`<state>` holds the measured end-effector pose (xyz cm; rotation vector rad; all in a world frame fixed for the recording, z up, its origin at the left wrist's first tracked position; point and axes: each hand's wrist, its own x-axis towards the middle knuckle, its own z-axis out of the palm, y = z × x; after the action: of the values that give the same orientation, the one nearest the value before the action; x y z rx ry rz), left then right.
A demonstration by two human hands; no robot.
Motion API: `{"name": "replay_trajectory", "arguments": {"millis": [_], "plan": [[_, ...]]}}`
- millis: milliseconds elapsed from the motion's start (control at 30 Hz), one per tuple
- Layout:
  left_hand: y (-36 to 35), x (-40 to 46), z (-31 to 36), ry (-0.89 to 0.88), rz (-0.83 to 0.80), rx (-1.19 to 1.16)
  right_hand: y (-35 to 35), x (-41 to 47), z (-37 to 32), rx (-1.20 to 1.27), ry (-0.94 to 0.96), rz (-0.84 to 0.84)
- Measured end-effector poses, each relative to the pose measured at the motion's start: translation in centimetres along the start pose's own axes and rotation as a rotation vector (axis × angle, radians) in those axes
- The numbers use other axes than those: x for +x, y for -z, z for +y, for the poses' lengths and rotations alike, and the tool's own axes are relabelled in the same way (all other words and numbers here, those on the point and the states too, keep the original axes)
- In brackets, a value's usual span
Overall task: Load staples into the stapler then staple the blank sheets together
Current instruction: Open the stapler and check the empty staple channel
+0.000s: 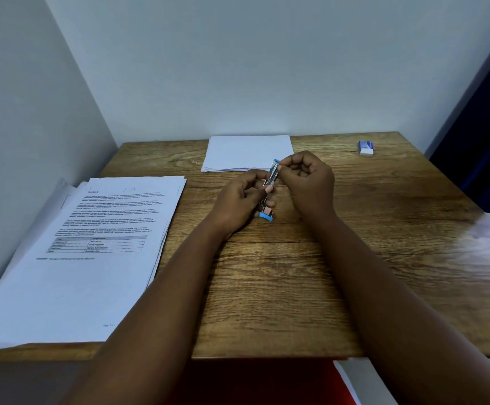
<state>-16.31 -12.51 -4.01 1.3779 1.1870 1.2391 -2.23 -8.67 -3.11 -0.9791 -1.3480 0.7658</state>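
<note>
A small blue and silver stapler (270,185) is held above the middle of the wooden table (281,273), its top hinged open. My left hand (239,200) grips its lower body, with the blue base end sticking out below the fingers. My right hand (306,176) pinches at the upper end of the open metal channel; whether a strip of staples sits between the fingertips is too small to tell. The blank sheets (248,152) lie in a neat stack just beyond my hands. A small staple box (366,147) sits at the far right of the table.
A thick stack of printed pages (92,252) covers the table's left side, reaching the near edge. Walls close in on the left and at the back. A dark blue curtain (483,147) hangs at the right.
</note>
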Motion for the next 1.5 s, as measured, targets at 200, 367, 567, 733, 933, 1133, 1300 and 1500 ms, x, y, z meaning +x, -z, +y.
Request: {"name": "replay_trajectory", "arguments": {"millis": [200,367,567,733,933,1133,1300,1500], "plan": [[0.0,0.1,-0.3,-0.003,0.009,0.013,0.1,0.1,-0.2,0.086,-0.068,-0.018],[0.0,0.2,-0.4,-0.004,0.024,0.044,0.3,0.1,0.1,0.098,-0.107,-0.033],[0.0,0.4,-0.5,0.031,0.036,-0.017,0.3,0.4,0.5,0.246,-0.243,-0.101],[0.0,0.5,-0.7,0.013,0.059,0.0,-0.4,0.1,0.6,0.191,-0.316,-0.097],[0.0,0.5,-0.6,0.052,0.083,-0.022,-0.5,-0.1,0.5,0.217,-0.425,-0.15],[0.0,0.6,-0.6,0.048,0.094,-0.018,-0.6,-0.3,0.1,0.264,-0.544,-0.18],[0.2,0.3,-0.6,-0.085,0.197,0.155,-1.0,-0.6,-0.8,0.476,-0.696,-0.182],[-0.1,0.2,0.6,-0.365,0.35,0.62,-1.9,-1.0,-1.2,0.769,-0.801,-0.1]]}}
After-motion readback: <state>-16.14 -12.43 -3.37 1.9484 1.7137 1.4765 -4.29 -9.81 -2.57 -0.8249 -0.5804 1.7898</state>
